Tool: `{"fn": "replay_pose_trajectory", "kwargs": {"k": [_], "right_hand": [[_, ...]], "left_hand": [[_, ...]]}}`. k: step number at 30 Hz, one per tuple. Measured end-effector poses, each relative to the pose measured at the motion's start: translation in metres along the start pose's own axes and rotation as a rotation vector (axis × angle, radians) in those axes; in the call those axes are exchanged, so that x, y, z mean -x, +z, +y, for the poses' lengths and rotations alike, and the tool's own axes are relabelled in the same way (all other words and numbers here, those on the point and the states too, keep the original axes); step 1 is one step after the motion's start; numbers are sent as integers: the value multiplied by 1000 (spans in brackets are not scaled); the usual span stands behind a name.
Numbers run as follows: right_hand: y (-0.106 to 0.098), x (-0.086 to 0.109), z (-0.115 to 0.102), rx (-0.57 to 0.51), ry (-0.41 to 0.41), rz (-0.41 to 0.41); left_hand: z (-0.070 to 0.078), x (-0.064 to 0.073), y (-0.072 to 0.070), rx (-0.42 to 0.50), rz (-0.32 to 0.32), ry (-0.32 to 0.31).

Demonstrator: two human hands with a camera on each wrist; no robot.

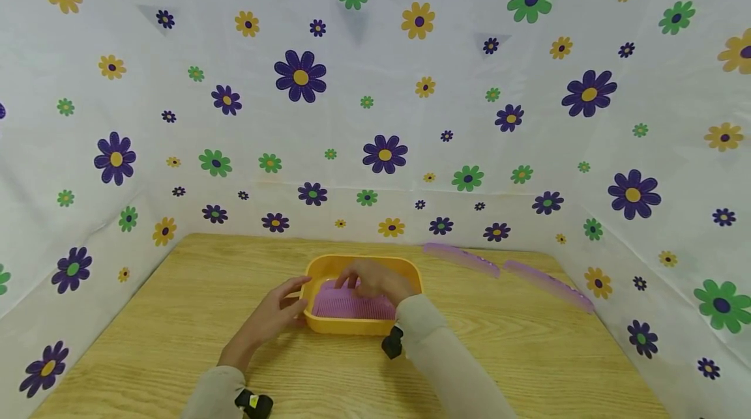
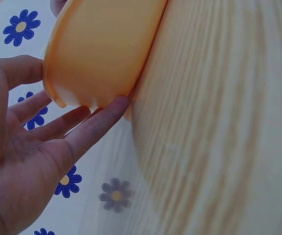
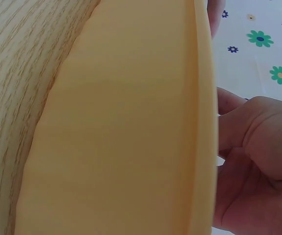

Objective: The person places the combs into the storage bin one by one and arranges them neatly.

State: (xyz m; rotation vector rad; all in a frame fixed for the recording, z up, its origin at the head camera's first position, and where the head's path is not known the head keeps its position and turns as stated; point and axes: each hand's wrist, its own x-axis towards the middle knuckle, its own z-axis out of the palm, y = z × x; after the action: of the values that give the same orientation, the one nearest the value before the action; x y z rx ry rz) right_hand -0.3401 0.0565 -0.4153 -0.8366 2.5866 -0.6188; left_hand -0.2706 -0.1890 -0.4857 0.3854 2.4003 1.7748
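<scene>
A yellow plastic basin [image 1: 364, 326] stands on the wooden table, with a translucent purple comb [image 1: 346, 305] inside, teeth toward the front. My left hand [image 1: 272, 315] is at the basin's left end. In the left wrist view its thumb meets the rim and its extended fingers [image 2: 99, 122] touch the outer wall. My right hand [image 1: 372, 279] reaches into the basin from the right, fingers bent down at the comb's upper edge. I cannot tell whether they pinch the comb. In the right wrist view the basin wall [image 3: 116, 122] hides the fingertips of that hand [image 3: 263, 156].
Two more purple combs lie on the table to the right of the basin: one comb [image 1: 460, 258] toward the back, another comb [image 1: 548, 285] by the right edge. A white flower-printed sheet [image 1: 352, 126] surrounds the table [image 1: 193, 302] at the back and sides.
</scene>
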Motion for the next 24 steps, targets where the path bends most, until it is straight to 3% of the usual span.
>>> {"fn": "replay_pose_trajectory", "kwargs": {"k": [24], "right_hand": [[5,-10,6,-21,33,-3]], "left_hand": [[-1,0,0,-1,-2,1]]}}
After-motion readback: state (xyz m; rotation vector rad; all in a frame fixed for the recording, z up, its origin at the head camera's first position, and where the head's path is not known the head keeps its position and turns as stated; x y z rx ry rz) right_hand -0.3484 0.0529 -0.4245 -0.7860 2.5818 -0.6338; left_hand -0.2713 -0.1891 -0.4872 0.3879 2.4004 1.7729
